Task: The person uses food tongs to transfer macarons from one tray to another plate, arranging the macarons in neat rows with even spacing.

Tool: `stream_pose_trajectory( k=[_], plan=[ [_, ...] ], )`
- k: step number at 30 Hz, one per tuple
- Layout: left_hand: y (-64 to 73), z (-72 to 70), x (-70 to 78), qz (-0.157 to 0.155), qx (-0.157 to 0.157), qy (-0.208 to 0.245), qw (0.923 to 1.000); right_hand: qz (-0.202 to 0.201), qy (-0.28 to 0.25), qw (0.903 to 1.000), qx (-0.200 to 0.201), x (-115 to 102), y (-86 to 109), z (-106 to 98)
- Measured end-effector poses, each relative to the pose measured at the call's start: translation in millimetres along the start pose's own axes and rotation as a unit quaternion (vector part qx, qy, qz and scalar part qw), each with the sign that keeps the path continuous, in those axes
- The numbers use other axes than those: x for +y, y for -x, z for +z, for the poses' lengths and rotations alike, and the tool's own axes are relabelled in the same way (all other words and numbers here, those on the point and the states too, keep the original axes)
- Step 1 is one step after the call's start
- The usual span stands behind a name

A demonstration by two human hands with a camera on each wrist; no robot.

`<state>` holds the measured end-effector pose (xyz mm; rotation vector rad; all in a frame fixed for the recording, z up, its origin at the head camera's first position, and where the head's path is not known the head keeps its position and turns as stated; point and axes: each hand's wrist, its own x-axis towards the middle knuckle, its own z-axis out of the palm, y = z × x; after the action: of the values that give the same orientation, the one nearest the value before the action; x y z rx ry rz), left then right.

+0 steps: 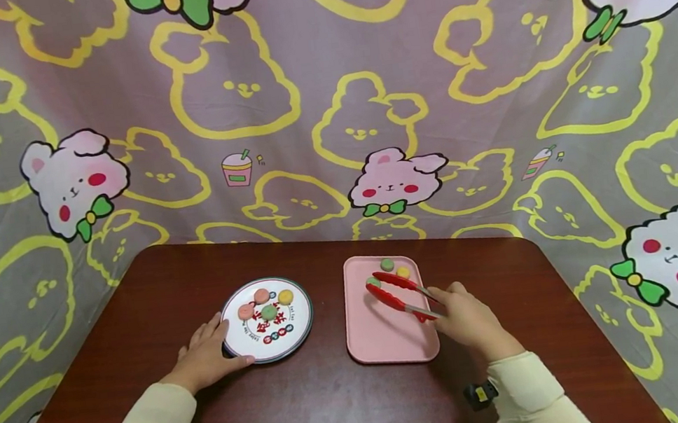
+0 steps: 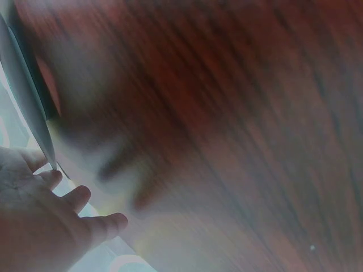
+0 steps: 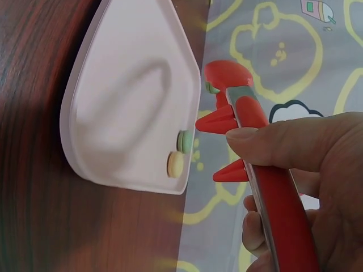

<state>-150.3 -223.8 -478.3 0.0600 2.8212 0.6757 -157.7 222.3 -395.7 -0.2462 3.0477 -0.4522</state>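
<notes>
My right hand (image 1: 469,319) grips the red tongs (image 1: 396,305) by their metal handles, over the pink tray (image 1: 390,343). In the right wrist view, a green macaron (image 3: 211,88) sits between the red tong tips, raised above the tray. Another green macaron (image 1: 386,264) and a yellow macaron (image 1: 403,272) lie at the tray's far right corner. My left hand (image 1: 207,355) rests against the left rim of a white round plate (image 1: 298,329), thumb along the near edge and fingers spread. On that plate are two pink macarons (image 1: 246,312), a yellow one (image 1: 285,297) and a green one (image 1: 269,312).
Plate and tray stand side by side on a dark brown wooden table (image 1: 332,410), with bare wood between them. A cloth (image 1: 281,155) printed with cartoon rabbits hangs around the table's back and sides. A small black device (image 1: 481,395) hangs at the right sleeve cuff.
</notes>
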Motion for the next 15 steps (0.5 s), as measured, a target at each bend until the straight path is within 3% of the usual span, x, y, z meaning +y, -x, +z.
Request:
stream_pose_trajectory(
  k=[15],
  plan=[
    [2.7,-2.1,3.5,-0.004,-0.003,0.004,1.0,-0.008,-0.012,0.9999,-0.006,-17,-5.5,3]
  ],
)
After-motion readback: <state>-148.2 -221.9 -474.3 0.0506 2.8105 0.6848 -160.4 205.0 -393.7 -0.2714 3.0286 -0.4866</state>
